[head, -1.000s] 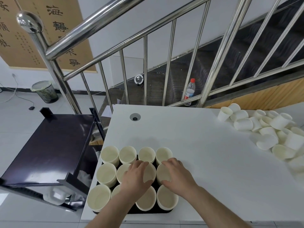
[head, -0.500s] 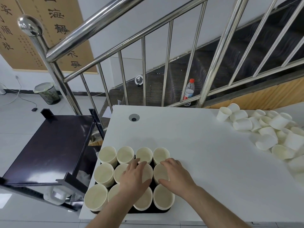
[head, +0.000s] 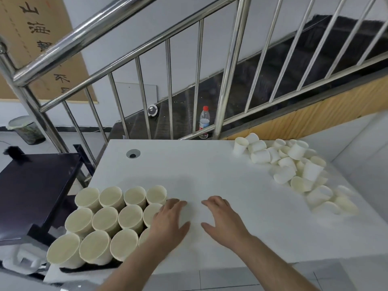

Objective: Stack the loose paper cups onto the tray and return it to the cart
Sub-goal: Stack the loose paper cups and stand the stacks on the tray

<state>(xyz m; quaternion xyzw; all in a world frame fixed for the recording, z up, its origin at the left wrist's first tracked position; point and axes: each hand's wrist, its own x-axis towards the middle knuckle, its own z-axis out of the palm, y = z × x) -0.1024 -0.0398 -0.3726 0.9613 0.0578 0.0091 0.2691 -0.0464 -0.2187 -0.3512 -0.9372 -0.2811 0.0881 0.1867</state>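
Several upright paper cups (head: 107, 219) stand in rows on a dark tray (head: 88, 267) at the white table's near left corner. My left hand (head: 169, 219) hovers with fingers spread at the right edge of these cups, partly covering two of them, and holds nothing. My right hand (head: 222, 219) is spread flat over bare table (head: 210, 171) just right of the left hand, also holding nothing. A pile of loose paper cups (head: 294, 169), mostly lying on their sides, covers the table's far right.
A dark cart (head: 31, 185) stands left of the table, its top level with the tray. A steel stair railing (head: 168, 80) runs behind the table. A cable hole (head: 133, 153) sits in the table's far left. A water bottle (head: 204, 120) stands behind the railing.
Both hands have lifted off the tray's cups and shifted right, over bare table. The view has swung right and closer.
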